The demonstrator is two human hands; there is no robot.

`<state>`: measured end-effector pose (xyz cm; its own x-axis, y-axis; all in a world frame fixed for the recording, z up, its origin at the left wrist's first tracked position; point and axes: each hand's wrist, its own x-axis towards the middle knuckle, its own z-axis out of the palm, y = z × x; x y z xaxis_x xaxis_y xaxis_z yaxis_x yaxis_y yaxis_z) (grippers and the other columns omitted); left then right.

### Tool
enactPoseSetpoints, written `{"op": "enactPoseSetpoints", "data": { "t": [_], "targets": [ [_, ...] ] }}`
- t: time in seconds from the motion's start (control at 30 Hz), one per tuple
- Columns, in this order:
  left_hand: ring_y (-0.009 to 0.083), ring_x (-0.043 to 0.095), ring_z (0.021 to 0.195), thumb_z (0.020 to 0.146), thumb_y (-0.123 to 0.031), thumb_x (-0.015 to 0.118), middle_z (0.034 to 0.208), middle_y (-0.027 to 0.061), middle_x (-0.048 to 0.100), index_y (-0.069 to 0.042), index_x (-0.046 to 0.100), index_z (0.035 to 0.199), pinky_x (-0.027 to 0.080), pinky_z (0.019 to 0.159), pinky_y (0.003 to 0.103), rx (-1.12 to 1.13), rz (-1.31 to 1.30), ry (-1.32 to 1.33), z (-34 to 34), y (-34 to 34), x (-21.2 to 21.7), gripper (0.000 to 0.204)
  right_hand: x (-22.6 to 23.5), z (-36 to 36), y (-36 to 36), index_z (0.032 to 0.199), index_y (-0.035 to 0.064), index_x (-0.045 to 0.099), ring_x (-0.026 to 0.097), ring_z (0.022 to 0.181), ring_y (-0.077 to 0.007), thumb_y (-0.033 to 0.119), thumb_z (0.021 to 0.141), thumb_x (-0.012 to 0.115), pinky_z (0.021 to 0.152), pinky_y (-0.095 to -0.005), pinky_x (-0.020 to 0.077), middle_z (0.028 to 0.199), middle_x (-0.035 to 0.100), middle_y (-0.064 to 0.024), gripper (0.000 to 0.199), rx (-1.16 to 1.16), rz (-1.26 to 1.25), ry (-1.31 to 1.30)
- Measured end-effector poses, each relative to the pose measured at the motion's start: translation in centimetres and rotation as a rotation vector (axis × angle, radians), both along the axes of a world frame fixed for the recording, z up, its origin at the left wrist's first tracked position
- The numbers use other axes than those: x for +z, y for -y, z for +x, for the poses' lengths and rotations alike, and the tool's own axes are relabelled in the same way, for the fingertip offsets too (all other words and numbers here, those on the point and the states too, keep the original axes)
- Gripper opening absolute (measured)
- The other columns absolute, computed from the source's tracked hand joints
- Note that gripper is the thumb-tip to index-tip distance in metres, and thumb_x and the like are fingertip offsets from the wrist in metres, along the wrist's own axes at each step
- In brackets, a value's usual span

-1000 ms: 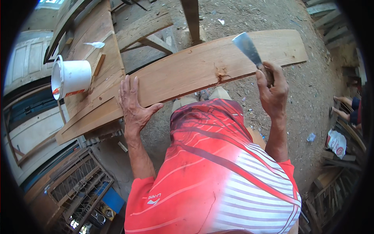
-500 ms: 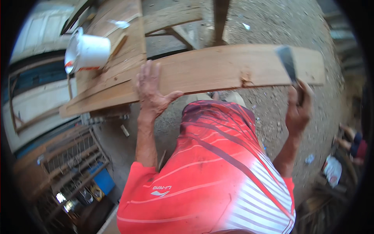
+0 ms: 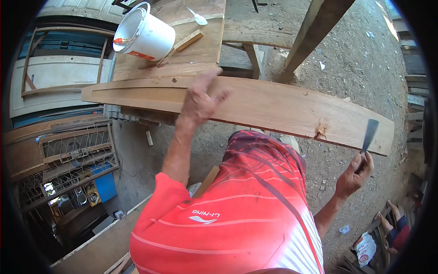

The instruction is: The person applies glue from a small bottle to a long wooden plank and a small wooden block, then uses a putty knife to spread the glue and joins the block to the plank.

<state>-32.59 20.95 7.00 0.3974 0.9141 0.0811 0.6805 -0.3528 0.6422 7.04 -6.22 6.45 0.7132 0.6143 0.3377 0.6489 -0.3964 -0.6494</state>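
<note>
A long wooden board stretches across in front of me, its right end reaching out past the bench. It has a dark, rough knot-like patch near its lower edge. My left hand is over the board's left half, fingers apart and slightly blurred; I cannot tell whether it touches the wood. In my right hand, just below the board's right end, is a putty knife. Its handle is in my fingers, and its flat grey blade points up, overlapping the board in view.
On the wooden bench are a white bucket, a wood strip and a small white piece. A thick post rises beyond the board. At lower right, a person's legs show near a white bag.
The view has shifted, so the bench and bucket appear farther right. My left hand, earlier flat on the board, has turned with its fingers pointing right. The putty knife is closer to the board's right end.
</note>
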Motion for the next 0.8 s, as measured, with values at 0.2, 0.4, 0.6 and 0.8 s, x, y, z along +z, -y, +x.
{"op": "enactPoseSetpoints", "data": {
  "t": [0.2, 0.4, 0.6, 0.8],
  "targets": [
    [0.0454, 0.057, 0.133, 0.099, -0.034, 0.074, 0.141, 0.0313, 0.061, 0.009, 0.058, 0.14, 0.041, 0.118, 0.048, 0.148, 0.288, -0.302, -4.2, -12.1, -2.9, 0.062, 1.0, -0.5, -1.6, 0.128, -0.0006, 0.066, 0.066, 0.087, -0.023, 0.024, 0.105, 0.067, 0.082, -0.0373, 0.0538, 0.097, 0.069, -0.0151, 0.034, -0.063, -0.126, -0.052],
    [0.0448, 0.062, 0.127, 0.098, -0.029, 0.073, 0.135, 0.0306, 0.065, 0.007, 0.057, 0.143, 0.047, 0.11, 0.05, 0.013, 0.234, -0.571, -7.6, -18.5, -6.4, 0.059, 2.2, -3.4, -2.9, 0.119, 0.0016, 0.067, 0.062, 0.075, -0.017, 0.021, 0.103, 0.068, 0.07, -0.0349, 0.052, 0.087, 0.067, -0.0094, 0.026, -0.11, -0.149, -0.082],
    [0.0387, 0.07, 0.105, 0.098, -0.025, 0.073, 0.116, 0.0241, 0.073, 0.0, 0.069, 0.127, 0.055, 0.092, 0.048, 0.005, 0.312, -0.565, -7.7, -20.4, -6.9, 0.038, 2.9, -4.1, -1.5, 0.116, 0.0024, 0.067, 0.058, 0.073, -0.0149, 0.014, 0.098, 0.071, 0.068, -0.034, 0.051, 0.086, 0.065, -0.0058, 0.022, -0.126, -0.197, -0.271],
    [0.0172, 0.063, 0.09, 0.101, -0.021, 0.076, 0.103, 0.0079, 0.07, 0.0, 0.068, 0.129, 0.054, 0.084, 0.032, 0.247, 0.079, 0.018, -0.4, -9.3, 0.5, 0.036, 3.8, 1.1, -1.9, 0.116, 0.0001, 0.067, 0.063, 0.076, -0.0201, 0.008, 0.094, 0.075, 0.069, -0.0331, 0.0516, 0.092, 0.067, -0.0112, 0.024, 0.123, -0.287, -0.139]
  ]
}}
